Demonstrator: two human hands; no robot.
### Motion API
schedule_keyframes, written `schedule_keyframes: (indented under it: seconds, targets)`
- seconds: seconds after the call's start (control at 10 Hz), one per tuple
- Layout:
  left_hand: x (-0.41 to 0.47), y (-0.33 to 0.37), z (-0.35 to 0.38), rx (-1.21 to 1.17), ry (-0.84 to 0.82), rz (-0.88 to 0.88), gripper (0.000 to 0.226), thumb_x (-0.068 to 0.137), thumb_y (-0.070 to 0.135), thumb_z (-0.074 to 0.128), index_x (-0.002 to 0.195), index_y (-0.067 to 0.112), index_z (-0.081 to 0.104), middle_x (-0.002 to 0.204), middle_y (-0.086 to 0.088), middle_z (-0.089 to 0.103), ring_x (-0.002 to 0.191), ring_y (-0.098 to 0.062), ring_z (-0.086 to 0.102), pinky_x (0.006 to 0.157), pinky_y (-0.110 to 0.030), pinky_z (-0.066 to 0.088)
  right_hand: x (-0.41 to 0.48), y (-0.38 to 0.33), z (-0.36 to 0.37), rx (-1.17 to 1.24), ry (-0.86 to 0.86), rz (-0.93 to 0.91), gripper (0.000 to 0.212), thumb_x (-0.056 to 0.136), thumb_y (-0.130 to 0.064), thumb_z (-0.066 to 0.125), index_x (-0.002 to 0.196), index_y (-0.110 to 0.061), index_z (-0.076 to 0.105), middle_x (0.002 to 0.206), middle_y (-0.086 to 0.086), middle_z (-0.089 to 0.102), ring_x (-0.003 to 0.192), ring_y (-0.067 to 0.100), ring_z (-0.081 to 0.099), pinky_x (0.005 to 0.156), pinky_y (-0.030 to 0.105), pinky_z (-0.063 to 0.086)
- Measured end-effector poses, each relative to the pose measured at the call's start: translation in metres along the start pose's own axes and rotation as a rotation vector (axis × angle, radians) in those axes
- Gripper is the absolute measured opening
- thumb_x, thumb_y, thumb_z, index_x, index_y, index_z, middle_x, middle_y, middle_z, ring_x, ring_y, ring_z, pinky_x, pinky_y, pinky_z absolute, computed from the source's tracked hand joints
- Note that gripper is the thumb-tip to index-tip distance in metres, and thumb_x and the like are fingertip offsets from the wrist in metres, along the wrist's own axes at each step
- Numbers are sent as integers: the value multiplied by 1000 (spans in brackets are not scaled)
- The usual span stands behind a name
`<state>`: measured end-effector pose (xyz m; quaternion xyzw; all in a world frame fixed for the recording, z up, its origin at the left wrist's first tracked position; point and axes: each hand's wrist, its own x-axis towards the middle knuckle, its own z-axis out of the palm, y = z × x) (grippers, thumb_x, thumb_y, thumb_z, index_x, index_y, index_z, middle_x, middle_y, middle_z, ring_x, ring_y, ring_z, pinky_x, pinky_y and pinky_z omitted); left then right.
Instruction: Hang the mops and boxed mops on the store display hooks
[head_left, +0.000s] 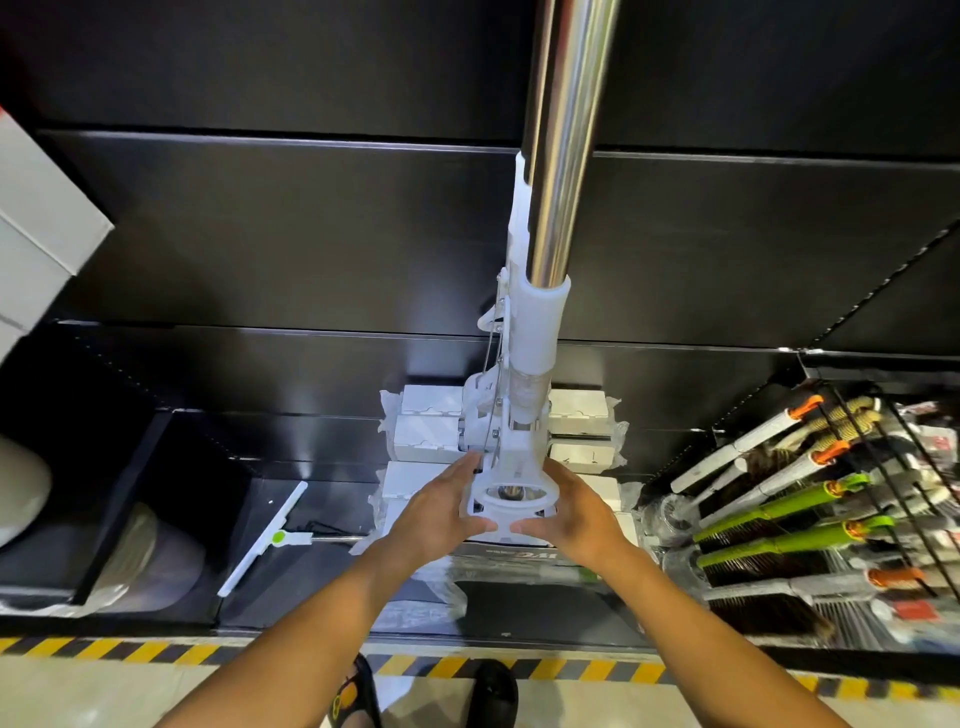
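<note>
A mop with a shiny steel handle (563, 156) and a white plastic squeeze mechanism (524, 364) hangs upright in front of the black display wall; its top runs out of view. At its lower end is a white ring-shaped bracket (511, 499). My left hand (441, 519) holds the bracket's left side, thumb under it. My right hand (571, 514) holds the right side the same way. Wrapped white sponge mop heads (426, 431) lie on the bottom shelf behind the bracket. The hook is not visible.
A flat mop with a green joint (270, 535) lies on the shelf floor to the left. A wire rack of brushes with green and orange handles (810, 509) stands at the right. A white box (41, 228) hangs at the upper left. Yellow-black tape (156, 649) edges the shelf base.
</note>
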<state>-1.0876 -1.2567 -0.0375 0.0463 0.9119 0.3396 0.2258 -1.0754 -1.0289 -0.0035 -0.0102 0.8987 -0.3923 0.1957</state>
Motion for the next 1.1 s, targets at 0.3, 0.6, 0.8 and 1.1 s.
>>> schedule_keyframes:
  seconds: [0.3,0.6,0.8,1.1]
  targets:
    - [-5,5,2,-41,21,-54,101,79,50,86,158,49,23,164,15,40,143,-19,50,116,-44,47,2,-1,-1,-122,-8,-76,89,64,-67,79,143,-48,43,133,-23,63,113,9,66,91,40,61]
    - [-16,19,-4,41,33,-19,89,83,40,85,154,40,32,157,11,49,135,-21,57,113,-44,49,-12,-9,5,-234,144,-124,79,68,-58,85,138,-43,51,129,-17,67,113,12,65,99,34,56]
    - [-45,19,-19,153,11,4,79,87,54,75,154,34,37,158,7,45,141,-20,47,113,-43,47,-36,-31,5,-323,172,-78,58,87,-45,78,140,-36,56,136,-5,67,124,23,62,111,47,48]
    - [-152,24,-50,365,23,86,59,97,44,64,151,24,49,160,2,42,149,-21,37,119,-38,37,-113,-61,-1,-511,117,66,51,95,-56,57,139,-29,61,144,2,59,132,26,55,110,41,42]
